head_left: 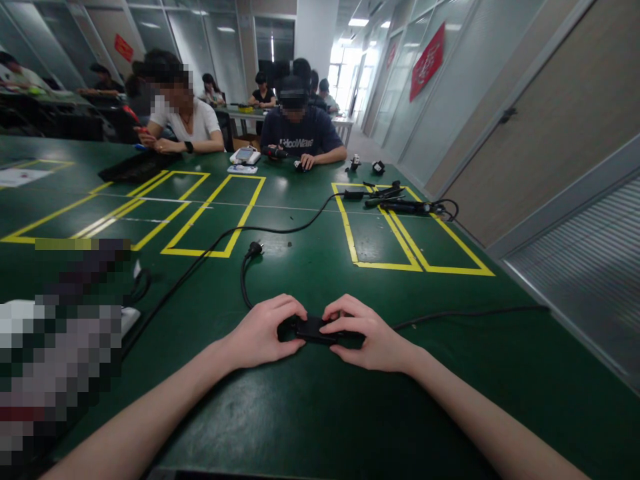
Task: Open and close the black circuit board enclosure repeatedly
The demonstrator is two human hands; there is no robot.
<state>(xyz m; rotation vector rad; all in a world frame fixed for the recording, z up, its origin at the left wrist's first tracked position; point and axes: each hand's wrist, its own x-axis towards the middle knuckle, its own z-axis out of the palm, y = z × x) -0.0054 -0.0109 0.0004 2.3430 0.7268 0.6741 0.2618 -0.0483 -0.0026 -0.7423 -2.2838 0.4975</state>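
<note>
A black power adapter [314, 329] lies on the green table between my two hands. My left hand [270, 331] is closed on its left end, with the thumb at the near edge and the fingers at the far edge. Fingers of my right hand [367, 338] rest on top of the adapter and along its right end. From the left side a short cord [244, 283] runs out to a black plug [256, 249]. Another black cable [465, 312] stretches away to the right from behind my right hand.
Yellow tape rectangles [230, 252] mark the green table [240, 420]. A long black cable [270, 231] crosses it towards black tools and leads [393, 200]. Blurred items [75, 347] stand at my left. Across the table sit a person in white [195, 123] and one in dark blue [305, 130].
</note>
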